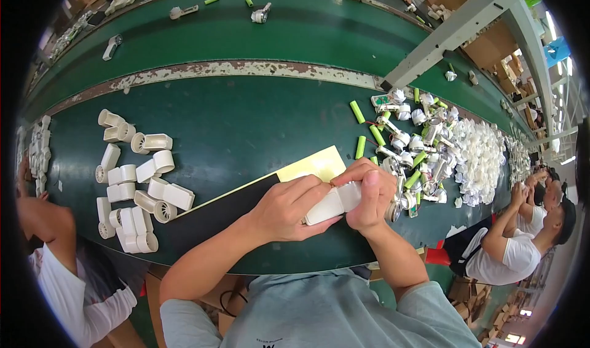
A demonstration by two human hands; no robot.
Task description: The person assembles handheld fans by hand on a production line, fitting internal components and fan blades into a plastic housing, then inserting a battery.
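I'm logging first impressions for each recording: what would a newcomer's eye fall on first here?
Probably the person's left hand and right hand near the centre, holding a white plastic housing between them. Next, the crowded right side of the green table, where bright green cylinders lie among small assemblies beside a heap of white plastic pieces. On the left, cream plastic housings stand out in a loose cluster.

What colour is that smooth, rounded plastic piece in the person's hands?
The smooth, rounded plastic piece is creamy white; it shows best in the head view.
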